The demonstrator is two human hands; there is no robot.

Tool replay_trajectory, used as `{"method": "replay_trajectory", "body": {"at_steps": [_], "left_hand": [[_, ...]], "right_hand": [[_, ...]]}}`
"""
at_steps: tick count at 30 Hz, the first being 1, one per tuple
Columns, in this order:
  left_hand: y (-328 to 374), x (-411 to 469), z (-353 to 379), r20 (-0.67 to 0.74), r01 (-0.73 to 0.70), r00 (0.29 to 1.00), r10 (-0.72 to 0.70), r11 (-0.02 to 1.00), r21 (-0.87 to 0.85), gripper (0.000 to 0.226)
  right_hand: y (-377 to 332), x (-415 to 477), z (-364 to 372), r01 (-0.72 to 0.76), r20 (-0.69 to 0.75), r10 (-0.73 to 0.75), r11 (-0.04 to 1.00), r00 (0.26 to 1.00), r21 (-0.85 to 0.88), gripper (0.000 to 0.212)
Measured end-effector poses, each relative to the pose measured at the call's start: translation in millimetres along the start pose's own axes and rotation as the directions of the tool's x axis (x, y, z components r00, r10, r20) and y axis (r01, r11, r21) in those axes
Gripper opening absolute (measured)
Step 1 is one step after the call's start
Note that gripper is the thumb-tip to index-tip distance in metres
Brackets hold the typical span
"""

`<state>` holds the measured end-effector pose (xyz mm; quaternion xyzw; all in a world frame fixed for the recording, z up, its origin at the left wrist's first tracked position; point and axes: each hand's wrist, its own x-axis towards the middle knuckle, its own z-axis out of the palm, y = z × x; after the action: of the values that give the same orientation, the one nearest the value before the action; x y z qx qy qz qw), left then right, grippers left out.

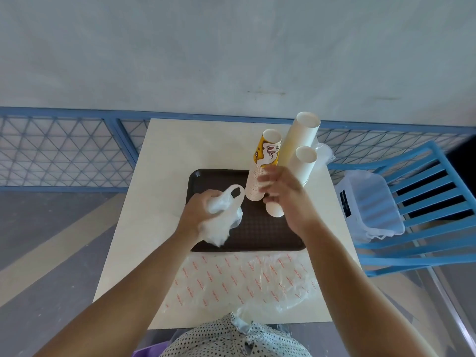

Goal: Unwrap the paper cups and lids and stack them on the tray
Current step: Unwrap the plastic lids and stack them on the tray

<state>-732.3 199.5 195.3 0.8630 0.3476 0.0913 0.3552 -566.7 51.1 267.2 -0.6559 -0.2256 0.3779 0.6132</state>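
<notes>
Hands meet above the tray (244,240), dark brown, lying in the middle of the pale table (164,176). Left hand (198,215), centre-left of the frame, has its fingers curled tight round a crumpled white plastic bag (221,228). One loop handle of the bag sticks up beside the knuckles, and the rest bunches out below the fist over the tray's left half.

Right hand (286,197) is just right of centre, in front of the cup stacks, and it is smeared with blur. The fingers look spread and slightly bent, but whether they grip anything I cannot tell. A small white cup (274,210) shows just under that hand at the palm; touching or held, not clear.

On to the cups: a stack of printed cups (261,173), yellow and white, mouths up, stands at the tray's far right corner. Right beside it rises a tall white stack (300,140), and in front of that a shorter white stack (305,163), both at the tray's right edge. Their bases are hidden behind the hand.

A clear wrapper (244,282) with red lettering lies flat on the table's near side, lower centre. At the right, a blue chair (438,197) carries a clear plastic tub (371,204). A blue mesh railing (64,150) runs across behind the table.
</notes>
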Motion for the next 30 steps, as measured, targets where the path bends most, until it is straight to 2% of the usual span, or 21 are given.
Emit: {"method": "replay_trajectory", "body": {"at_steps": [2,3,4,6,9,15,18,21,24,26,27,28,30], "left_hand": [[1.4,1.9,0.3,0.037,0.07,0.997,-0.066,0.99,-0.124,0.041],[3.8,0.5,-0.3,0.049,0.096,0.995,-0.089,0.981,-0.169,0.043],[6.6,-0.2,-0.3,0.062,0.125,0.992,-0.113,0.962,-0.243,0.044],[15.7,-3.4,-1.9,0.11,0.132,0.989,-0.101,0.934,-0.332,0.045],[21.8,-5.1,-0.8,0.168,0.146,0.981,-0.092,0.928,-0.343,0.044],[31.8,-12.1,3.5,0.152,0.171,0.981,-0.121,0.907,-0.386,0.031],[41.9,-13.7,5.1,0.125,0.147,0.987,-0.104,0.9,-0.41,0.034],[50.5,-13.6,10.2,0.048,0.152,0.988,-0.145,0.911,-0.384,0.029],[54.6,-11.0,10.9,-0.025,0.204,0.973,-0.231,0.898,-0.389,0.024],[56.4,-7.7,6.3,0.066,0.301,0.949,-0.307,0.828,-0.473,0.021],[57.0,-6.7,4.1,0.145,0.37,0.925,-0.352,0.742,-0.559,0.018],[56.7,-6.5,2.4,0.212,0.436,0.893,-0.398,0.639,-0.633,0.015],[55.6,-7.1,1.5,0.288,0.511,0.835,-0.47,0.466,-0.723,0.014]], "right_hand": [[25.8,0.2,6.1,-0.094,0.048,0.12,0.923,0.992,-0.372,0.041],[39.1,0.0,8.7,-0.083,0.091,0.139,0.886,0.986,-0.457,0.04],[49.5,-0.5,11.5,-0.069,0.112,0.135,0.886,0.984,-0.459,0.037],[57.3,-6.4,20.6,-0.057,0.104,0.099,0.936,0.99,-0.346,0.027],[59.6,-12.3,32.2,-0.069,0.064,0.08,0.984,0.995,-0.165,0.024],[57.9,-17.9,37.3,-0.231,0.091,0.225,0.971,0.97,0.064,0.025],[56.7,-18.5,38.6,-0.193,0.061,0.189,0.98,0.98,0.05,0.018],[51.4,-17.5,39.7,-0.164,0.076,0.16,0.985,0.984,0.051,0.034],[44.0,-18.5,35.0,-0.233,0.094,0.215,0.929,0.972,0.287,0.031],[40.2,-21.2,31.6,-0.237,0.083,0.222,0.905,0.971,0.353,0.027],[36.3,-23.7,30.3,-0.226,0.07,0.215,0.899,0.974,0.375,0.022],[38.8,-23.8,27.8,-0.2,0.042,0.198,0.914,0.979,0.352,0.022],[46.1,-23.8,25.6,-0.114,-0.002,0.116,0.981,0.993,0.16,0.025]]}}
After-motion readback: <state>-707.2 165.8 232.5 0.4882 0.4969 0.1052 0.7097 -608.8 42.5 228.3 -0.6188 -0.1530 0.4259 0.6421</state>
